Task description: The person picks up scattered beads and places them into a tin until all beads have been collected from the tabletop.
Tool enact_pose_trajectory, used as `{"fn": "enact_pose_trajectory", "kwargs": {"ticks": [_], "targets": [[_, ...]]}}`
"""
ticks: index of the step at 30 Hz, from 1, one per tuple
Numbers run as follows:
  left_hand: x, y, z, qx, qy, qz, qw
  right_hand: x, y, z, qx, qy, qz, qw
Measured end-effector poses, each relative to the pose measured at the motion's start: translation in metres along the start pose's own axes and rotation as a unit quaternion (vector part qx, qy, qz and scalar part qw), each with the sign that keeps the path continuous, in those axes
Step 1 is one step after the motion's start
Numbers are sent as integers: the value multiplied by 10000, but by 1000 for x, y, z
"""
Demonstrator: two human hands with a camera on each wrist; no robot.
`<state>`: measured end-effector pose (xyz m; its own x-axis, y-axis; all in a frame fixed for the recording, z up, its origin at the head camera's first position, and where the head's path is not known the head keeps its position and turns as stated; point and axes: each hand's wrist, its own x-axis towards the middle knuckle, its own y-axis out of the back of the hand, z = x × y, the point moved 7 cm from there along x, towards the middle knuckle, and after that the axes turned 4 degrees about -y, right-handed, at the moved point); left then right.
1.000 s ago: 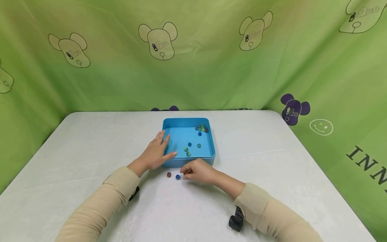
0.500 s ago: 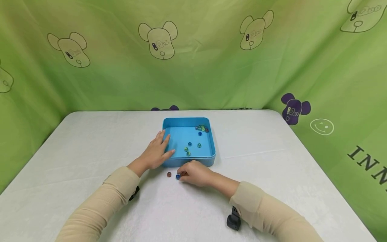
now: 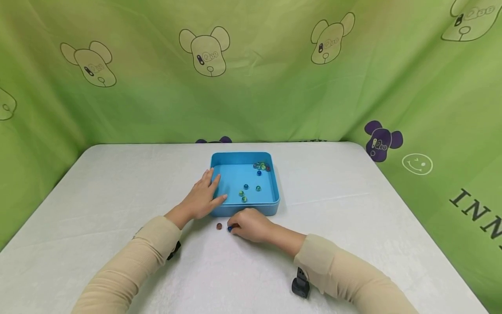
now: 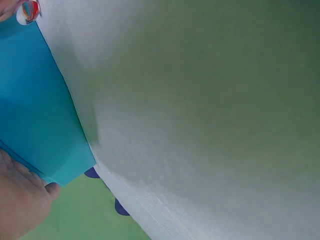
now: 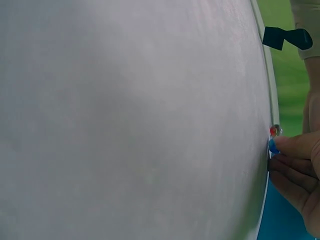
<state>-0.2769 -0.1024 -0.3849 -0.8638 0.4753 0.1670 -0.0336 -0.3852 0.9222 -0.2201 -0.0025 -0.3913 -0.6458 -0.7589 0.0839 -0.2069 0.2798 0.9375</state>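
A shallow blue square box (image 3: 243,211) stands on the table with several glass marbles inside. My left hand (image 3: 199,200) rests on its left rim, fingers straight; the left wrist view shows the fingers (image 4: 22,195) against the box wall. In front of the box, my right hand (image 3: 252,225) pinches a blue marble (image 3: 229,229) at the tabletop, thumb and index finger bent around it. The right wrist view has the thumb on this blue marble (image 5: 273,146). Just left of it lies a reddish-brown marble (image 3: 219,226), untouched.
A marble cluster (image 3: 262,166) sits in the box's far right corner, with a dark blue marble (image 3: 259,173) near it. Several more, including a yellow-green marble (image 3: 244,199), lie toward the front. A white cloth (image 3: 333,187) covers the table; a green curtain (image 3: 251,104) hangs behind.
My right hand has moved slightly left, and its thumb and fingers have closed around the blue marble. My left hand has stayed on the box, its thumb shifting a little.
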Motion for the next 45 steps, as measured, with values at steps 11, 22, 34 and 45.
{"fn": "enact_pose_trajectory", "kwargs": {"ticks": [11,22,34,45], "targets": [[2,-2,-2,323,152,-191,9992,2,1,-1,-153,-121,31,9998],[2,-3,-2,341,177,-164,9991,-1,1,9,494,-152,-254,9983],[2,-3,-3,334,233,-151,9991,-12,18,15,928,-295,-40,9952],[3,-3,-4,339,273,-166,9989,-19,39,24,1221,-408,233,9914]]}}
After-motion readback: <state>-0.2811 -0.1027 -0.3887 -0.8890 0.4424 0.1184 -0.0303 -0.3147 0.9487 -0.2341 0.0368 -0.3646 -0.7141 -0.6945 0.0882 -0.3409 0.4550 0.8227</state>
